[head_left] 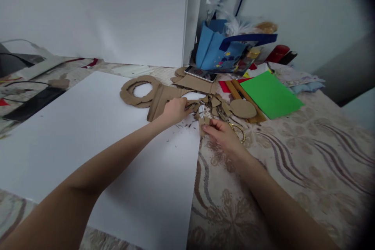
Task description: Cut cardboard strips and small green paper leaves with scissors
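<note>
My left hand point(175, 110) is closed at the left side of a pile of cardboard scraps point(215, 103), its fingertips on a brown scrap. Lower right, my right hand point(219, 131) pinches a small cardboard piece point(203, 126) between thumb and fingers at the edge of a large white board point(152, 179). Dark crumbs lie on the board between the hands. Cardboard rings point(125, 93) and a folded cardboard sheet point(159, 99) rest left of the pile. A cardboard oval point(243, 108) sits to its right, with gold scissor handles point(242, 134) just beside my right hand.
A phone point(200, 73) rests on cardboard behind the pile. Green paper point(272, 94) lies at the right, before a blue bag point(216, 49). A black flat object point(35, 103) and cables are at the left. Patterned cloth point(293, 164) covers the table.
</note>
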Demonstrator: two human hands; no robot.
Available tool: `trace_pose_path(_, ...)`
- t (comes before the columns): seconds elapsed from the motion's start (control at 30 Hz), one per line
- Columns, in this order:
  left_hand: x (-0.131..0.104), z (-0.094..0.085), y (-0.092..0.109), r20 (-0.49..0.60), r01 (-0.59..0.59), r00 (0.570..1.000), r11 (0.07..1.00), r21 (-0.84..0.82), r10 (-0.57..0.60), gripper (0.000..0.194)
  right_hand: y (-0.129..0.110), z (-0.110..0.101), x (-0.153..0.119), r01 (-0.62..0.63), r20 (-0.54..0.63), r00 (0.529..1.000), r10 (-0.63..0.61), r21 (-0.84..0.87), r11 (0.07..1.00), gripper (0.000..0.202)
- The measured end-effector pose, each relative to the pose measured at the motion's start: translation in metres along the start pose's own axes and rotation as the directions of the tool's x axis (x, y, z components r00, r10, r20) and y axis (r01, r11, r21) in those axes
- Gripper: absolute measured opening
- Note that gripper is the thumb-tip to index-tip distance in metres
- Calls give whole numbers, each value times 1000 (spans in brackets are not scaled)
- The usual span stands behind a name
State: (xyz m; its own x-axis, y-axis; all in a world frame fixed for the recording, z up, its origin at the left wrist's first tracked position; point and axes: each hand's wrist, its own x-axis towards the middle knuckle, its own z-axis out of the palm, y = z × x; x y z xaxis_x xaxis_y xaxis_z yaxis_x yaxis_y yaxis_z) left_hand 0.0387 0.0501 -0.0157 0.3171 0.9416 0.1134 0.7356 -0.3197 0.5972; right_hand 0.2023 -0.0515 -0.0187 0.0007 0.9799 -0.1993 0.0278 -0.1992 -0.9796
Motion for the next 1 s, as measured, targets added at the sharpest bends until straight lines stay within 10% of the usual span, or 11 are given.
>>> trace_pose_path(0.27,-13,-11,-2,43,29,999,944,-327,-16,13,0,-2,-5,26,-65,998,-24,31,999,19)
trace_pose_path(0.43,-41,-17,2,382,364,921,533,-763,-83,15,-1,6,-8,6,-36,999,0,185,983,23)
trace_pose_path(0.7,-63,-1,21,484,487,871,266,-832,-80,7,3,10,-8,20,-35,999,-12,255,967,26)
trace_pose_path(1.0,-66,7,23,500,519,855,186,-834,-141,6,13,11,-4,15,-30,1000,-8,222,975,25)
